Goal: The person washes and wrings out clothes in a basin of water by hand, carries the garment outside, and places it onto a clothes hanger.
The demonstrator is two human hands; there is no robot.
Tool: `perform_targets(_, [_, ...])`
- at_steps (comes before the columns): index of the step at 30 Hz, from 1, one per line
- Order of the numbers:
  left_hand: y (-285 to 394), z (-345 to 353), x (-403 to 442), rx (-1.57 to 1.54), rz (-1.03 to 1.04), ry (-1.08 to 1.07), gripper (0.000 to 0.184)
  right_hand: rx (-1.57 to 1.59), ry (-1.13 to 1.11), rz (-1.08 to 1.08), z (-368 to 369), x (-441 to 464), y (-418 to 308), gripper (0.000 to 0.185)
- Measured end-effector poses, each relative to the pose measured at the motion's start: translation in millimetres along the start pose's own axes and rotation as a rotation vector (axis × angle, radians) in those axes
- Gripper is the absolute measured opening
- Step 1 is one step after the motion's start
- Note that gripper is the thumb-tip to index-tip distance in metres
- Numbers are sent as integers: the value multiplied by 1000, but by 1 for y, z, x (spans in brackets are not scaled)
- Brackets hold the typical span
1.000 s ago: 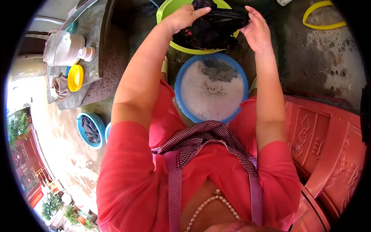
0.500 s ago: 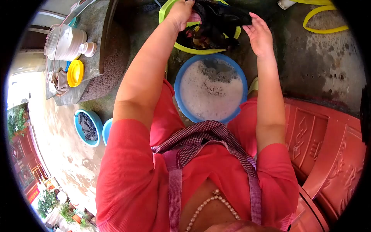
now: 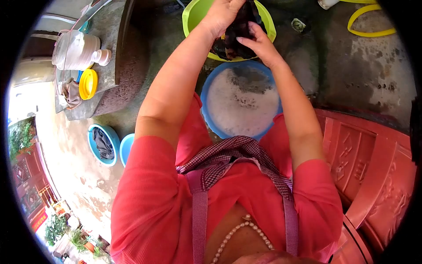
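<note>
My left hand [image 3: 223, 16] is closed on a black garment [image 3: 249, 13] at the top of the head view, above a yellow-green basin [image 3: 191, 20]. The garment hangs down into that basin among dark cloth with a few red and yellow patches. Close against its right side is my right hand [image 3: 263, 45], thumb and fingers apart, touching the dark cloth. Nearer to me, between my knees, stands a blue basin [image 3: 205, 103] filled with foamy grey-white water. The upper end of the garment is cut off by the frame edge.
Two light blue basins stand on the floor at left; one basin [image 3: 116, 147] holds dark cloth. A concrete ledge [image 3: 105, 39] bears a clear plastic jug [image 3: 72, 50] and a yellow lid [image 3: 88, 84]. Red carved panels [image 3: 356, 163] are at right, a yellow hose [image 3: 373, 33] beyond.
My right hand has moved left, from beyond the basin's right rim to the cloth over it. The garment, stretched rightward before, now hangs bunched over the basin. A drain-like patch shows on the floor.
</note>
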State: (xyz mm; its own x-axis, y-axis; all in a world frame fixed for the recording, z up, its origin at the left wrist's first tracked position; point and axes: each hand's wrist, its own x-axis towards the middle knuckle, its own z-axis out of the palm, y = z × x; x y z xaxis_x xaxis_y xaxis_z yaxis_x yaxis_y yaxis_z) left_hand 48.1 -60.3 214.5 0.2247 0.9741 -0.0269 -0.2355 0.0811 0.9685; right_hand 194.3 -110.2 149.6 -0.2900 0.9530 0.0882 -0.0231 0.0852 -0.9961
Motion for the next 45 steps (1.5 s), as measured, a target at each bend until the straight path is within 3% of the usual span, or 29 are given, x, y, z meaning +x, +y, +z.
perform_targets(3, [8, -7, 2, -106, 55, 98, 24, -129, -142, 127, -27, -2, 32, 55])
perform_targets(4, [13, -8, 2, -146, 72, 130, 24, -375, -141, 156, -28, -7, 30, 54])
perform_targets(5, [32, 0, -9, 224, 143, 359, 22, -621, -138, 183, -29, -15, 28, 53])
perform_targets(6, [13, -17, 8, -84, 149, 227, 21, -867, -135, 208, -31, -20, 26, 52])
perform_targets(9, [21, -17, 7, -204, 131, 439, 20, -1002, -61, 381, -66, -7, 30, 38])
perform_targets(10, [34, -9, -2, -267, 80, 515, 20, -1064, 119, 260, -78, -3, 21, 32])
perform_targets(11, [23, -27, 9, -164, 194, 474, 17, -982, 319, 27, -90, 1, 13, 30])
perform_targets(12, [8, -36, 19, -64, 158, 443, 16, -382, 541, 119, -100, 9, 6, 30])
perform_targets(13, [11, -34, 15, 36, 121, 414, 16, 152, 613, 59, -91, 10, -38, 36])
perform_targets(14, [13, -32, 10, 137, 83, 386, 15, 384, 565, -94, -97, 10, -45, 40])
perform_targets(15, [12, -29, 7, 180, 11, 187, 16, 525, 383, -200, -101, 13, -47, 41])
perform_targets(16, [-7, -24, 12, 99, 121, -56, 20, 663, 202, -306, -104, 15, -47, 41])
perform_targets(17, [2, -9, -2, -172, -227, -303, 24, 742, 171, -310, -85, 14, -56, 34])
perform_targets(18, [11, 6, -17, 556, -67, -353, 34, 818, 137, -315, -59, 12, -62, 28])
perform_targets(19, [-15, 9, -12, 646, 202, -275, 41, 836, 149, -261, -39, 8, -65, 24])
perform_targets(21, [-26, -2, 5, 720, 82, -374, 49, 832, 45, -205, -11, -1, -71, 29])
perform_targets(22, [-2, -8, 14, 689, -305, -552, 49, 773, 3, -165, -3, -4, -81, 32])
perform_targets(23, [18, 30, -19, 293, -246, 22, 32, 650, -124, -281, -7, 2, -63, 41])
perform_targets(26, [-24, -2, 20, 127, -262, 150, 27, 212, 113, -109, -17, -11, -68, 35])
perform_targets(27, [-28, -20, 35, -63, -234, 210, 26, -41, 251, -246, -14, -17, -68, 29])
perform_targets(28, [-28, -42, 50, -250, -206, 266, 25, 79, 308, -189, -23, -18, -62, 30])
perform_targets(30, [-13, -75, 69, -452, 173, 128, 21, 324, 437, -77, -64, -22, -47, 30])
perform_targets(32, [20, -60, 53, -729, 308, 87, 20, 494, 451, -117, -92, -28, -46, 22])
perform_targets(34, [43, -33, 33, -797, 407, -29, 24, 445, 479, -153, -99, -32, -54, 19])
perform_targets(36, [39, -34, 35, -912, 280, -76, 28, 390, 462, -156, -103, -34, -57, 18])
perform_targets(39, [-22, -77, 75, -828, -19, -51, 20, 292, 407, -90, -100, -35, -53, 17])
perform_targets(40, [-6, -63, 51, -514, -30, -172, 17, 257, 378, -67, -98, -35, -51, 16])
perform_targets(43, [-31, -40, 20, 617, -406, -78, 30, 72, 331, -15, -93, -34, -40, 19])
perform_targets(45, [-31, -19, 2, 720, -344, -120, 33, -88, 272, 47, -87, -34, -29, 22])
